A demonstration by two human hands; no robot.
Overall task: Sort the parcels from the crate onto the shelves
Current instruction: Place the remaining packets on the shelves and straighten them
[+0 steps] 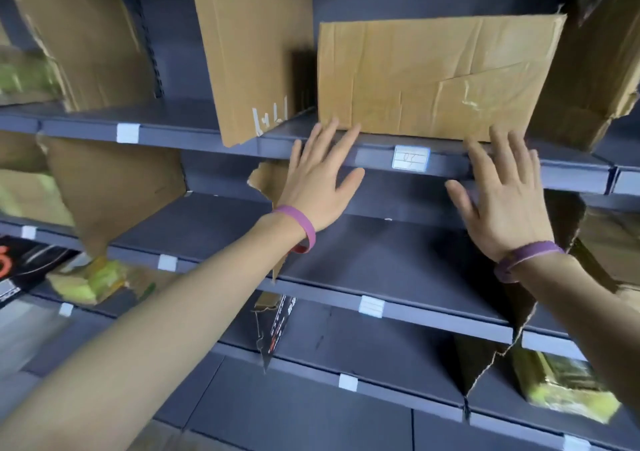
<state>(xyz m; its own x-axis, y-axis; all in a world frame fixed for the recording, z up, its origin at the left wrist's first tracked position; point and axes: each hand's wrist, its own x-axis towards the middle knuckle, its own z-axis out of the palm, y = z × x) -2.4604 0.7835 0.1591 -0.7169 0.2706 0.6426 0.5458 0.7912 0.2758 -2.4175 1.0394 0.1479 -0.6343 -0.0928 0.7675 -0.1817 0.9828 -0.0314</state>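
Observation:
A creased brown cardboard parcel (433, 76) stands on the upper blue shelf (194, 132), above a small label (410, 157) on the shelf's front edge. My left hand (320, 177) reaches up with fingers straight and spread, its fingertips at the parcel's lower left corner. My right hand (502, 194) is spread the same way, fingertips at the parcel's lower right edge. Neither hand grips anything. Both wrists wear purple bands. The crate is out of view.
Upright cardboard dividers (249, 52) split the shelves into bays. Another divider (595, 69) stands right of the parcel. The middle shelf (381, 256) lies below my hands. Yellow-green wrapped parcels (564, 385) lie lower right and at the left (100, 277). A black box (24, 263) sits far left.

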